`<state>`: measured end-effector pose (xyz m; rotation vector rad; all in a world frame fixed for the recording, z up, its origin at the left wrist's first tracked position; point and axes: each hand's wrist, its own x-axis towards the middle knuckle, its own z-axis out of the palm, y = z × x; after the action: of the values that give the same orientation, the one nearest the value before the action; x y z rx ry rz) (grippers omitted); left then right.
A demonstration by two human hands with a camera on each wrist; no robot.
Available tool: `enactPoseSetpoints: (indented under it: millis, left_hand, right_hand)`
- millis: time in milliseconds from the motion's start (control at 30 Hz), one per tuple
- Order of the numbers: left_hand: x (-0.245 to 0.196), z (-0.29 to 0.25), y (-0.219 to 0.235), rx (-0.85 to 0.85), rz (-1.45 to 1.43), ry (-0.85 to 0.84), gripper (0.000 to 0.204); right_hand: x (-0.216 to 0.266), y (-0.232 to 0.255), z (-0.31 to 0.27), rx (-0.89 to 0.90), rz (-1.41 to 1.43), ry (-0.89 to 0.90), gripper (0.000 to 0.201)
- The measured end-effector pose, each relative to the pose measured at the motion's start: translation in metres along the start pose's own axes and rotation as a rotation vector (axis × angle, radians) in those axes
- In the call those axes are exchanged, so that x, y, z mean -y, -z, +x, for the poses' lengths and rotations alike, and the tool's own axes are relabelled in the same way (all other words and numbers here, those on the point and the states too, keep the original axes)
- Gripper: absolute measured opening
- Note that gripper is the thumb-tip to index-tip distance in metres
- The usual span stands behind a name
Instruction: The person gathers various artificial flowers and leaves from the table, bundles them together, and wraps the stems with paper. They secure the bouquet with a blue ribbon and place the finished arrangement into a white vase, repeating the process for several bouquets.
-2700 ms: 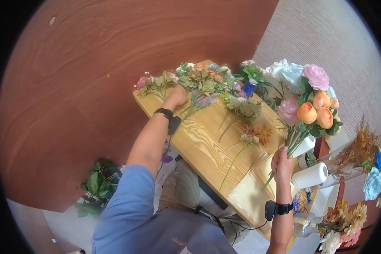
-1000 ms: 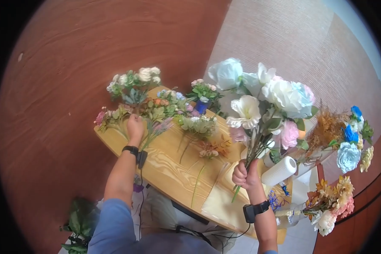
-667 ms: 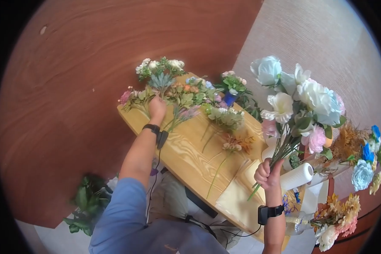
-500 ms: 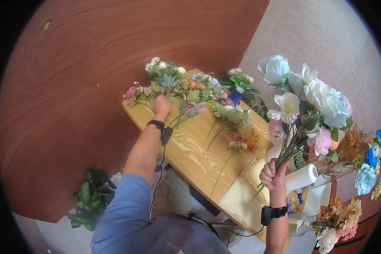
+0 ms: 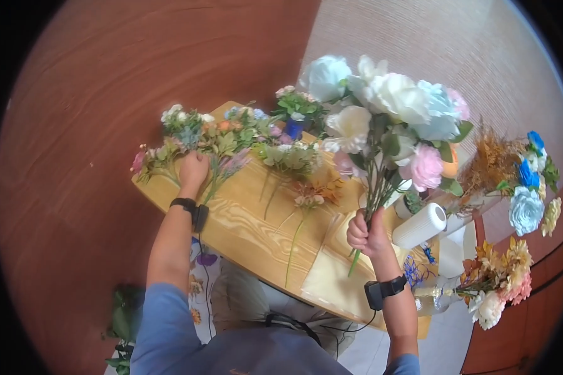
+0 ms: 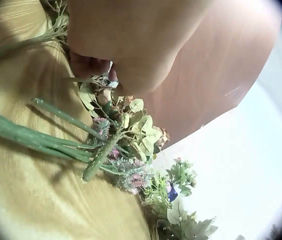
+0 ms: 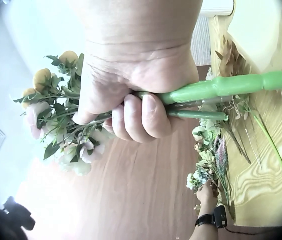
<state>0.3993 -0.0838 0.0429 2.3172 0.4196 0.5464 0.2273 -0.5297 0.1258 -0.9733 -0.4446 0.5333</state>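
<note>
My right hand [image 5: 372,234] grips the stems of a large artificial bouquet [image 5: 397,100] of white, pale blue, pink and orange blooms, held upright over the table's right part. From its fist, thick green stems [image 7: 231,86] stick out below in the right wrist view. At the table's far left end, my left hand [image 5: 194,169] holds a spray of small white flowers [image 5: 203,117] with blue-green leaves, low among other flowers. Its fingers [image 6: 88,65] are partly hidden behind the palm in the left wrist view. Beside it lie lavender-like sprigs [image 5: 231,165] and loose green stems [image 6: 26,135].
Cream flowers [image 5: 291,156] and a rust-leaved stem [image 5: 313,192] lie mid-table [image 5: 250,244]. A white ribbed vase [image 5: 419,226] and pale sheets [image 5: 334,275] are near my right hand. A blue pot [image 5: 294,128] stands behind; autumn flowers [image 5: 513,265] overhang the right edge.
The bouquet has turned, its white blooms now facing me rather than the orange ones. My left hand picked up the white spray, raised above the table a second ago, and has lowered it.
</note>
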Motion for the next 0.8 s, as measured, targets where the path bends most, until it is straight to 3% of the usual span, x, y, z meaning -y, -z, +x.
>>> enactPoseSetpoints:
  millis: [33,133,233,333,567,700,800]
  left_hand:
    - [-0.005,-0.002,-0.001,0.003,-0.004,-0.012,0.036]
    - [-0.015,-0.004,0.001,0.322,0.117,-0.07,0.04]
    - [-0.001,-0.001,-0.016,0.244,0.066,-0.25,0.041]
    - [0.004,-0.001,-0.021,0.185,0.006,-0.253,0.039]
    - [0.01,0.009,-0.017,0.185,-0.039,-0.109,0.033]
    - [0.029,0.013,-0.03,0.136,-0.311,-0.047,0.03]
    - [0.026,0.01,-0.028,0.202,-0.493,-0.027,0.028]
  right_hand:
    - [0.0,0.0,-0.001,-0.006,-0.003,0.011,0.061]
    - [-0.001,-0.002,0.0,-0.134,-0.084,0.024,0.057]
    - [-0.002,0.0,0.0,-0.174,-0.153,0.063,0.055]
    - [-0.002,0.0,-0.004,-0.218,-0.155,0.076,0.054]
    - [-0.001,0.006,-0.011,-0.235,-0.157,0.089,0.056]
    - [-0.002,0.007,-0.01,-0.219,-0.149,0.085,0.055]
    - [-0.001,0.003,-0.009,-0.237,-0.166,0.096,0.053]
